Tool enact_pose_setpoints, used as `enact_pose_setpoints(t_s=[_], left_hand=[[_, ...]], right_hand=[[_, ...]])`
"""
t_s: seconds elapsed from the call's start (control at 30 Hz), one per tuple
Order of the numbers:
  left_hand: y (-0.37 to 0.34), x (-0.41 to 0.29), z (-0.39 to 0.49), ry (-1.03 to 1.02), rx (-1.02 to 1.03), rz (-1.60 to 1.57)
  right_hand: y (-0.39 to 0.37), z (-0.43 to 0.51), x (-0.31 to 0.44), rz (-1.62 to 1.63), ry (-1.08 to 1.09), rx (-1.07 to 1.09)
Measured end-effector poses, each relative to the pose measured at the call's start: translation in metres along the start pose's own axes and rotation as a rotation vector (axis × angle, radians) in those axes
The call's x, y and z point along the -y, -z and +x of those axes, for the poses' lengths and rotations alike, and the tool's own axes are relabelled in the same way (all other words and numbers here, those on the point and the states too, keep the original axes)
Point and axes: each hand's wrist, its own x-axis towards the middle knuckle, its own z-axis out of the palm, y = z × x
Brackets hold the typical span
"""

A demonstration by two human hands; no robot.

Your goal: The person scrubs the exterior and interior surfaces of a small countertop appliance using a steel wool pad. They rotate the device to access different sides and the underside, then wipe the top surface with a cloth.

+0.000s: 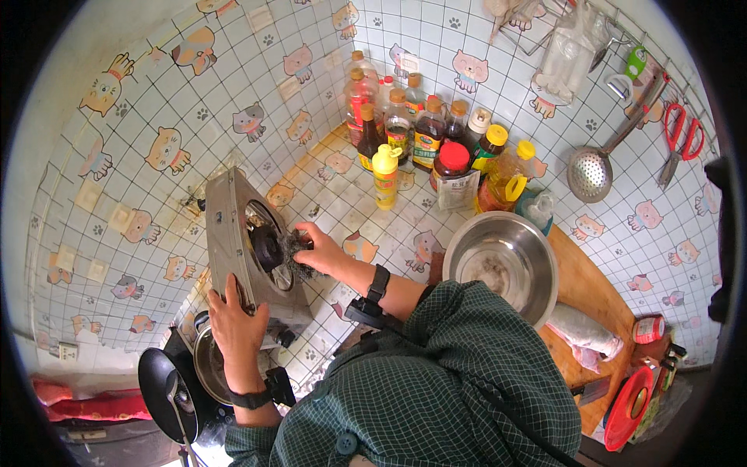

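A grimy metal gas stove (224,233) stands tipped up on its side against the tiled wall, its round burner opening facing right. My left hand (236,321) grips the stove's near end, with the fingers spread over its edge. In my right hand (321,251) is a dark steel wool scrubber (299,257), held at the rim of the burner opening beside the black burner head (266,246). A control knob (285,338) shows low on the stove. Part of the scrubber is hidden by my fingers.
Several sauce and oil bottles (429,137) crowd the back corner. To the right are a steel basin (461,242), a cutting board (589,286) bearing a whole fish (583,333), and a cleaver (592,390). A pot (204,356) and a black wok (154,373) stand at lower left.
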Motion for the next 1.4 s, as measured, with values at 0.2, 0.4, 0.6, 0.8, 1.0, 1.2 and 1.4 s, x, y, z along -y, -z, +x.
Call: enact_pose_setpoints(t_s=[0.2,0.4,0.6,0.8,1.0,1.2,1.4], left_hand=[[0.008,0.015,-0.013,-0.011,0.008,-0.014],[0.006,0.032,-0.015,-0.006,-0.022,0.000],[0.007,0.030,-0.014,-0.036,-0.034,-0.009],[0.009,0.027,-0.011,-0.061,-0.038,0.019],[0.010,0.032,-0.009,-0.075,-0.009,0.005],[0.009,0.033,-0.008,-0.062,-0.010,0.000],[0.011,0.034,-0.004,-0.038,0.023,-0.011]], right_hand=[[-0.007,0.014,-0.007,-0.011,-0.039,-0.009],[0.005,0.052,-0.043,-0.327,0.070,-0.189],[-0.009,0.060,-0.028,-0.104,0.232,-0.119],[-0.071,0.055,0.022,-0.290,0.983,-0.019],[-0.065,0.170,0.005,-0.291,0.936,-0.374],[-0.028,0.218,-0.079,-0.556,0.329,-0.248],[-0.012,0.194,-0.083,-0.596,0.087,-0.276]])
